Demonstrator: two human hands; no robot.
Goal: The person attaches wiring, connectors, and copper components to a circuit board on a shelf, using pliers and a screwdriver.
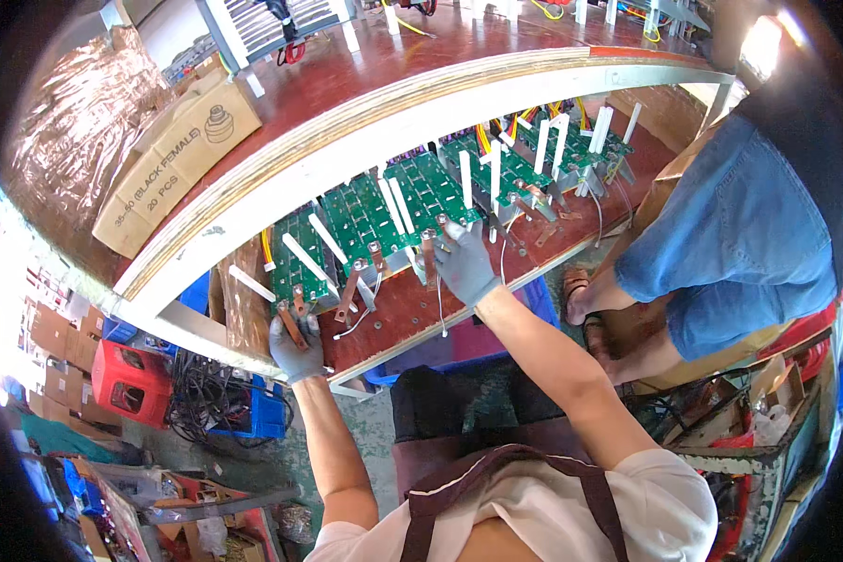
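Observation:
My left hand (298,350), in a grey glove, is closed round a copper strip (291,327) at the left front of the shelf. My right hand (466,268), also gloved in grey, has its fingers bent at the front edge of a green circuit board (431,187), beside an upright copper strip (429,255). What its fingertips pinch is too small to make out. Several boards stand in a row, with white upright bars (395,206) on them. Along their front edge hang more copper strips (347,292) and thin white wires (442,309).
A white-edged upper shelf (347,117) overhangs the boards. Another person in blue denim shorts (740,234) stands close on the right. A cardboard box (178,169) sits at upper left. A red bin (131,382), black cables (206,398) and a blue crate (260,412) lie at lower left.

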